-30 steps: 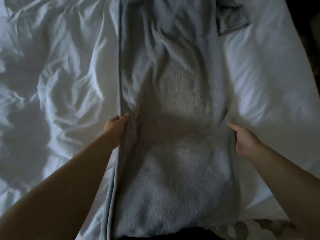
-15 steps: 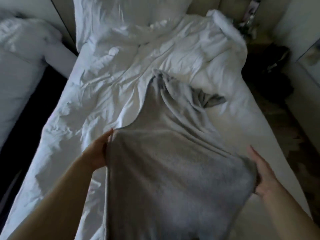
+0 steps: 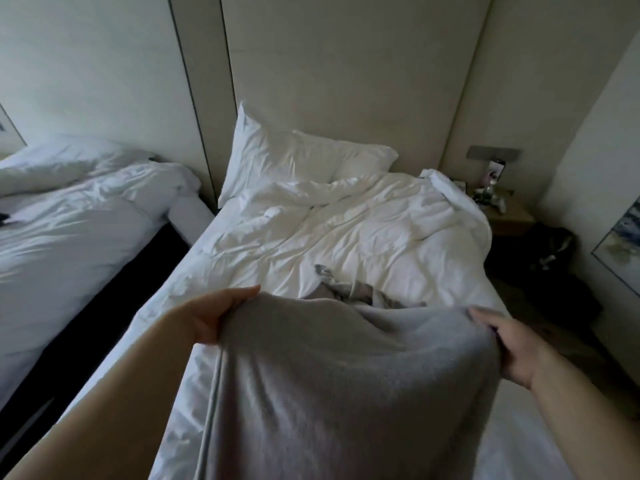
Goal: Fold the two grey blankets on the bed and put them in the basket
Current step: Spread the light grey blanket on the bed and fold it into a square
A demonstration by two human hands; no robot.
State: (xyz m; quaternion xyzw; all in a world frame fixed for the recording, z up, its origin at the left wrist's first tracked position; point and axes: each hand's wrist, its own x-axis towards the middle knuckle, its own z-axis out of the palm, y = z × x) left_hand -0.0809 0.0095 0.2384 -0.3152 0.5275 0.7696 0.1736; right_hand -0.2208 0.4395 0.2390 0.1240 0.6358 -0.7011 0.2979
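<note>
A grey blanket (image 3: 346, 386) is lifted off the white bed (image 3: 311, 237) in front of me, folded over at the top. My left hand (image 3: 214, 315) grips its left top edge. My right hand (image 3: 505, 344) grips its right top edge, slightly blurred. The blanket's far end (image 3: 349, 289) lies bunched on the sheet behind the raised fold. Whether that bunched grey cloth is the same blanket or a second one cannot be told. No basket is in view.
A second white bed (image 3: 76, 220) stands at the left across a dark gap. Pillows (image 3: 298, 157) lean on the headboard wall. A nightstand (image 3: 502, 216) with small items and a dark bag (image 3: 550, 251) on the floor are at the right.
Both hands have lifted the blanket's middle up and forward toward the head of the bed, doubling it over. The view has tilted up from the mattress to show the room.
</note>
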